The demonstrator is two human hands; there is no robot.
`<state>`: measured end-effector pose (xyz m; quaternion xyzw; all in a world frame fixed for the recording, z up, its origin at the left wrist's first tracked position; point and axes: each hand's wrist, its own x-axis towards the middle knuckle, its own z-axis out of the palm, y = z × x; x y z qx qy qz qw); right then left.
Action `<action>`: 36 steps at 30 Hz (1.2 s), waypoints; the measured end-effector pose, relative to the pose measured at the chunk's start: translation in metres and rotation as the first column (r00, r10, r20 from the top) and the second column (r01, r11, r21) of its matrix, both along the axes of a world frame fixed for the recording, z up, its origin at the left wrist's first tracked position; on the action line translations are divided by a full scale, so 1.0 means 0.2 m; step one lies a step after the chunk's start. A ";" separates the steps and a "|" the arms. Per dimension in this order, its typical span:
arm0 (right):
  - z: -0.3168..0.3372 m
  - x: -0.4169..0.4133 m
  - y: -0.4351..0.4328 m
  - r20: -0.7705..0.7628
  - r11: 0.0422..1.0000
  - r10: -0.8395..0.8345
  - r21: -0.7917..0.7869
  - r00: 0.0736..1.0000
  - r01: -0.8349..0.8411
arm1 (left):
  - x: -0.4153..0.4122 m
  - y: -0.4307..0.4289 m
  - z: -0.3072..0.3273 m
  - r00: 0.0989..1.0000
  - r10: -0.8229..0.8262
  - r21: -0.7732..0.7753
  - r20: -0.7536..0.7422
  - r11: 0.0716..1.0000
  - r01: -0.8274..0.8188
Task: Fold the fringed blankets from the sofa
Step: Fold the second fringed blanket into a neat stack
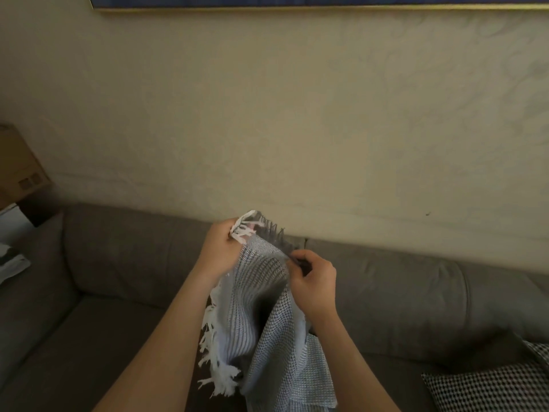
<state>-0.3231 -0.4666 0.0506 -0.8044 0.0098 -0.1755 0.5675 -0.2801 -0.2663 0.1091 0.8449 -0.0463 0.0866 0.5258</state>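
At the frame's centre, both hands, left (219,251) and right (315,285), pinch the fringed blanket (267,331) (grey-and-white weave) with curled fingers (300,260) above the sofa (118,263).

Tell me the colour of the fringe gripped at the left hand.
White fringe, beside darker grey strands; the head view shows it best.

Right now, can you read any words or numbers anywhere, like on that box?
No words can be read.
The cardboard box has small printed marks, too blurred to read.
The fringed blanket, the cushion and the picture frame show no writing.
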 end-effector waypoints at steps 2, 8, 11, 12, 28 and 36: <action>-0.01 -0.01 -0.01 -0.018 1.000 -0.011 0.001 1.000 0.011 | -0.01 0.01 -0.05 0.998 -0.010 -0.021 -0.059 1.000 0.009; -0.06 -0.03 -0.01 -0.076 1.000 -0.014 -0.011 0.997 0.013 | -0.07 -0.05 -0.18 0.988 -0.068 -0.045 -0.136 0.997 0.062; -0.06 -0.06 -0.02 -0.076 1.000 -0.018 0.002 0.997 0.018 | -0.12 -0.07 -0.16 0.982 -0.134 -0.083 -0.129 0.989 0.124; -0.06 -0.06 -0.03 -0.070 1.000 -0.028 0.006 0.997 0.028 | -0.14 -0.08 -0.15 0.972 -0.192 -0.102 -0.136 0.978 0.179; -0.04 -0.10 -0.02 -0.043 0.995 0.014 0.095 0.999 -0.010 | -0.11 -0.14 -0.14 0.959 -0.218 0.283 -0.180 0.923 0.262; -0.14 -0.08 -0.05 -0.129 0.978 0.205 -0.019 0.970 -0.209 | -0.11 -0.19 -0.09 0.951 -0.266 0.159 -0.155 0.944 0.290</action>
